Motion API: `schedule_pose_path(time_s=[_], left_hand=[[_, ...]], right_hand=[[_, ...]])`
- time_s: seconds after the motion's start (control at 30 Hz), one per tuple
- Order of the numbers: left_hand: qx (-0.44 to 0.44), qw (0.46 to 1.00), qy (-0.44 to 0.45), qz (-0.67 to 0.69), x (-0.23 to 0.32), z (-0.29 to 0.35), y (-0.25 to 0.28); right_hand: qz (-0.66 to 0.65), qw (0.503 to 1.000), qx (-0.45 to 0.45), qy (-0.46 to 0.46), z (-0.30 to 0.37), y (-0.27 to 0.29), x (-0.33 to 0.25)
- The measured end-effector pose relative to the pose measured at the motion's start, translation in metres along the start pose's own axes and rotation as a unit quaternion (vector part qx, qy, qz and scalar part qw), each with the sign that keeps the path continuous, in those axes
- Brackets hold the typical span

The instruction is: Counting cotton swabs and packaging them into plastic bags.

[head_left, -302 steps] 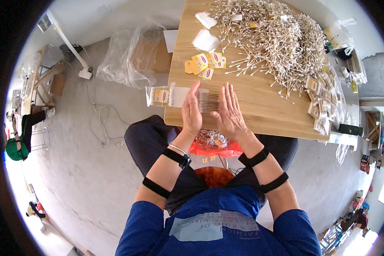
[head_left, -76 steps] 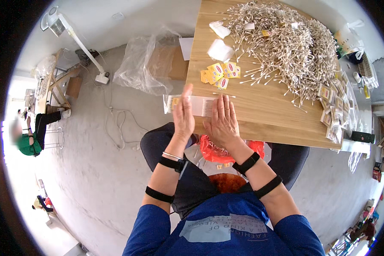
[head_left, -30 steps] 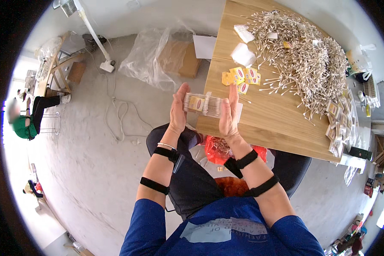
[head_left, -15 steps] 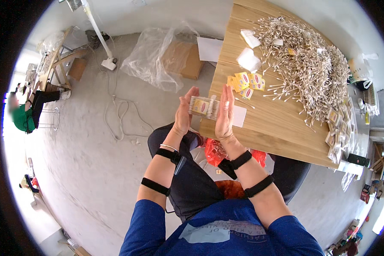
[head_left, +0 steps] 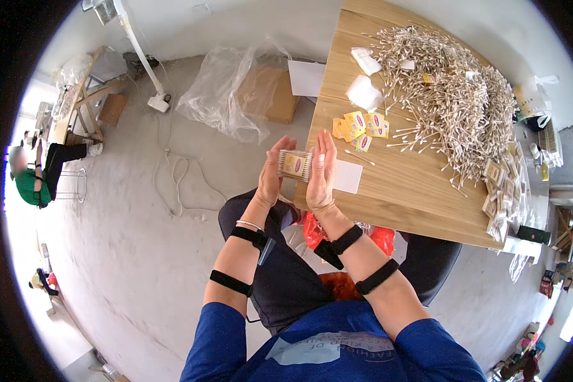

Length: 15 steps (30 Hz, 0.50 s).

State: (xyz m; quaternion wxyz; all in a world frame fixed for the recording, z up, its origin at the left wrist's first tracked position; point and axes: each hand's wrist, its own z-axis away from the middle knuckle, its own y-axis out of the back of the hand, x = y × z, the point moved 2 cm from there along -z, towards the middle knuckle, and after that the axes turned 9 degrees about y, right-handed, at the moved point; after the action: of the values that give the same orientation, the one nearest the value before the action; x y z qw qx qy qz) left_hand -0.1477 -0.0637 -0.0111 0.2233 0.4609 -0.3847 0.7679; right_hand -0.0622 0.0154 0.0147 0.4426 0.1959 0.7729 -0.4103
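Note:
In front of me, just off the table's near left corner, I hold a small pack of cotton swabs (head_left: 294, 165) with a yellow card in it. The flat palm of my left hand (head_left: 271, 173) presses one side, and the palm of my right hand (head_left: 321, 173) presses the other. The fingers of both hands are stretched out and point away from me. Beside my right hand, a white card (head_left: 347, 176) lies at the table edge. Several yellow cards (head_left: 356, 125) are spread just beyond it, and a single loose swab (head_left: 360, 157) lies between them.
On the wooden table (head_left: 420, 207) a large heap of loose cotton swabs (head_left: 452, 95) covers the far right. Filled packs (head_left: 506, 191) are piled at its right end. Red plastic bags (head_left: 381, 239) sit under the edge. A cardboard box (head_left: 270, 95) and a seated person (head_left: 35, 175) are to the left.
My right hand has moved left, toward my left hand. The pack between them looks narrower and more even, where swabs stuck out on its right side before.

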Motion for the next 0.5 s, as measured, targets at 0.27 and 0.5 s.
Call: schedule_pose_path(time_s=[0.27, 0.5], left_hand=[[0.009, 1.0, 0.007, -0.006, -0.002, -0.003, 0.004], [0.022, 0.997, 0.048, -0.058, 0.005, 0.003, 0.002]], right_hand=[[0.045, 0.999, -0.027, 0.001, -0.001, -0.003, -0.002], [0.079, 0.995, -0.056, -0.005, -0.002, 0.009, -0.003]])
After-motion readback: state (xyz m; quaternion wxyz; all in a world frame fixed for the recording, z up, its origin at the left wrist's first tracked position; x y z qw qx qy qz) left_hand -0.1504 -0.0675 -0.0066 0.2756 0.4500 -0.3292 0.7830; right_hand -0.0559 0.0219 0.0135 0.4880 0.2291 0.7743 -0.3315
